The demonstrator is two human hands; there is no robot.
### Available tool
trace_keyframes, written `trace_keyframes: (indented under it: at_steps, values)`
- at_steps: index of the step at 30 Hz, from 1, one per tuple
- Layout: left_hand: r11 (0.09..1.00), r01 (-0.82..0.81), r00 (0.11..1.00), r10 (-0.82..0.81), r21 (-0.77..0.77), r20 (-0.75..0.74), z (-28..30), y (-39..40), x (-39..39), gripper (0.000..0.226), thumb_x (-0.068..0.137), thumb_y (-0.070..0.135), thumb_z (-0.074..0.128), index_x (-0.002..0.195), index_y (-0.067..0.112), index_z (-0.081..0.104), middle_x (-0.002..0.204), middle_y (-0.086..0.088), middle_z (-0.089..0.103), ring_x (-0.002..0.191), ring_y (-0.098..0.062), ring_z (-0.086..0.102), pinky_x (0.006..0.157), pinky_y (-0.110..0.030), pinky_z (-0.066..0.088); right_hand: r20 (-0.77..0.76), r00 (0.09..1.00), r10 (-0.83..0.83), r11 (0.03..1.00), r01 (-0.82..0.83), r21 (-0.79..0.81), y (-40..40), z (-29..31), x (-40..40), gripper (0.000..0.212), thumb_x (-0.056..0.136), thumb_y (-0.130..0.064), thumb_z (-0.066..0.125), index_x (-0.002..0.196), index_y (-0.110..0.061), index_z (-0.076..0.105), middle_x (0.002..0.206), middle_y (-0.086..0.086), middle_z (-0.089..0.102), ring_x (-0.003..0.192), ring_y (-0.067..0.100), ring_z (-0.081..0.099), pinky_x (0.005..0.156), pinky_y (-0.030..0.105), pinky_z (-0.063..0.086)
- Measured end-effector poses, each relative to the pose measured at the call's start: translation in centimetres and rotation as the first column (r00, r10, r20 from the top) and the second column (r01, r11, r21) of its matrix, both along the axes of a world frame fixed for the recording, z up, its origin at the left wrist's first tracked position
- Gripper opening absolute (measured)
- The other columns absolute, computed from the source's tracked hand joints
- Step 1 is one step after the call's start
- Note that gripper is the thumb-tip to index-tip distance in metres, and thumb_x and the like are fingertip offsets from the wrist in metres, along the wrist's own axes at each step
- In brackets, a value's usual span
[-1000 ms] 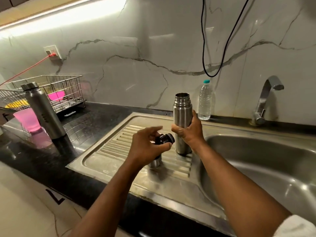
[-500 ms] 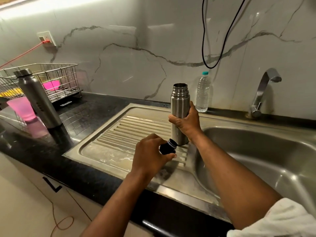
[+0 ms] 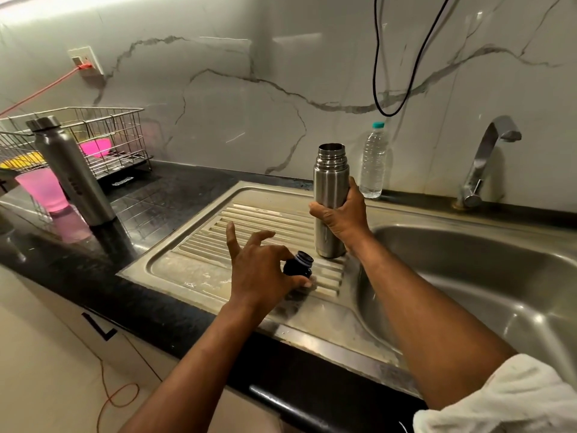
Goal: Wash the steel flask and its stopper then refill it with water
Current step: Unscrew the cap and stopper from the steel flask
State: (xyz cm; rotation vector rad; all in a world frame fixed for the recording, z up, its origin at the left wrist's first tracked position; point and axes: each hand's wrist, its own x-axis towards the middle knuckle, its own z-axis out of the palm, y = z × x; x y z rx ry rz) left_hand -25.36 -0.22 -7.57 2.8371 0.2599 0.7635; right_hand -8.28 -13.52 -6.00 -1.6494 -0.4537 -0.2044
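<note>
The open steel flask [image 3: 330,189] stands upright on the ribbed drainboard [image 3: 249,220], just left of the sink basin [image 3: 468,276]. My right hand [image 3: 343,214] grips the flask around its middle. The black stopper [image 3: 299,265] lies low over the drainboard's front part, tilted on its side. My left hand [image 3: 259,273] pinches it between thumb and lower fingers, while the index and middle fingers are lifted and spread.
The tap [image 3: 487,157] rises behind the basin at the right. A clear plastic bottle [image 3: 373,164] stands behind the flask. On the dark counter at left are a second steel bottle [image 3: 71,173], a pink cup [image 3: 43,189] and a wire rack [image 3: 118,132]. A black cable [image 3: 393,89] hangs down the wall.
My left hand has carried the stopper down and toward the front of the drainboard, and its upper fingers have spread. My right hand still holds the flask upright in place.
</note>
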Motion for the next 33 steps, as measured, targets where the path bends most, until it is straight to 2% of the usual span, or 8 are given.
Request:
trace_keyframes:
  at_steps: [3, 9, 14, 17, 23, 27, 30, 33]
  values:
    - [0.999, -0.032, 0.998, 0.034, 0.030, -0.048, 0.4, 0.0, -0.2, 0.060, 0.063, 0.084, 0.074, 0.099, 0.037, 0.079, 0.101, 0.016, 0.076, 0.143, -0.014, 0.044, 0.123, -0.060, -0.010, 0.001, 1.000, -0.004, 1.000, 0.004, 0.000, 0.0, 0.0, 0.0, 0.073, 0.068, -0.023, 0.093, 0.129, -0.021, 0.053, 0.111, 0.001, 0.067, 0.098, 0.016, 0.068, 0.082, 0.033, 0.059]
    - [0.994, -0.095, 0.988, 0.101, 0.054, -0.113, 1.4, -0.3, -0.5, 0.065, 0.055, 0.089, 0.073, 0.087, 0.033, 0.075, 0.121, 0.018, 0.069, 0.143, -0.021, 0.034, 0.120, -0.058, -0.003, -0.019, 1.000, -0.009, 1.000, 0.009, -0.009, -0.1, 0.1, -0.2, 0.074, 0.067, -0.024, 0.093, 0.129, -0.023, 0.053, 0.110, 0.000, 0.067, 0.097, 0.016, 0.068, 0.085, 0.036, 0.059]
    - [0.983, -0.142, 0.983, 0.154, 0.120, -0.103, 1.3, -0.3, -0.9, 0.068, 0.047, 0.090, 0.076, 0.082, 0.032, 0.076, 0.129, 0.014, 0.063, 0.143, -0.026, 0.032, 0.121, -0.062, 0.000, -0.048, 0.998, -0.035, 0.999, 0.035, 0.009, -0.2, 0.6, -0.7, 0.073, 0.062, -0.023, 0.094, 0.124, -0.022, 0.056, 0.106, -0.002, 0.069, 0.094, 0.014, 0.069, 0.080, 0.033, 0.059]
    - [0.986, -0.132, 0.987, 0.140, 0.097, -0.077, 1.0, -0.2, -0.8, 0.070, 0.044, 0.091, 0.075, 0.084, 0.033, 0.074, 0.132, 0.010, 0.061, 0.142, -0.026, 0.035, 0.120, -0.061, 0.002, -0.050, 0.997, -0.067, 0.997, 0.069, 0.033, -0.8, 0.7, -1.2, 0.074, 0.058, -0.026, 0.094, 0.122, -0.022, 0.056, 0.106, -0.002, 0.069, 0.092, 0.014, 0.069, 0.077, 0.031, 0.059]
    - [0.999, -0.041, 0.995, 0.043, -0.028, 0.092, 1.7, -1.2, -0.4, 0.066, 0.060, 0.086, 0.075, 0.097, 0.031, 0.070, 0.127, 0.003, 0.066, 0.134, -0.028, 0.048, 0.122, -0.058, 0.013, -0.077, 0.991, -0.113, 0.991, 0.118, 0.061, -4.9, 1.2, -2.5, 0.071, 0.063, -0.021, 0.093, 0.124, -0.022, 0.058, 0.107, -0.002, 0.070, 0.094, 0.014, 0.070, 0.080, 0.034, 0.061]
    - [0.991, 0.127, 0.969, -0.114, -0.045, 0.219, 1.8, -4.6, 1.6, 0.047, 0.080, 0.061, 0.081, 0.110, 0.027, 0.068, 0.121, 0.000, 0.068, 0.125, -0.025, 0.056, 0.123, -0.055, 0.026, -0.084, 0.989, -0.118, 0.993, 0.116, -0.035, -10.4, 1.7, -3.2, 0.069, 0.067, -0.014, 0.093, 0.125, -0.023, 0.057, 0.109, -0.003, 0.068, 0.098, 0.014, 0.068, 0.083, 0.032, 0.057]
    - [0.951, 0.291, 0.948, -0.273, -0.101, 0.162, 1.4, -7.7, 4.7, 0.039, 0.088, 0.042, 0.078, 0.120, 0.023, 0.065, 0.121, -0.001, 0.068, 0.119, -0.025, 0.058, 0.110, -0.045, 0.042, -0.084, 0.987, -0.136, 0.977, 0.120, -0.179, -15.4, 1.5, -3.5, 0.068, 0.066, -0.016, 0.093, 0.124, -0.026, 0.057, 0.109, -0.004, 0.067, 0.099, 0.013, 0.065, 0.081, 0.032, 0.055]
    - [0.936, 0.321, 0.942, -0.331, -0.146, -0.048, 0.5, -9.9, 8.9, 0.050, 0.092, 0.044, 0.073, 0.136, 0.023, 0.058, 0.134, -0.003, 0.065, 0.127, -0.025, 0.055, 0.109, -0.043, 0.044, -0.084, 0.977, -0.196, 0.929, 0.158, -0.334, -20.5, 0.7, -2.9, 0.071, 0.064, -0.021, 0.094, 0.126, -0.024, 0.059, 0.111, -0.002, 0.068, 0.099, 0.016, 0.066, 0.081, 0.033, 0.055]
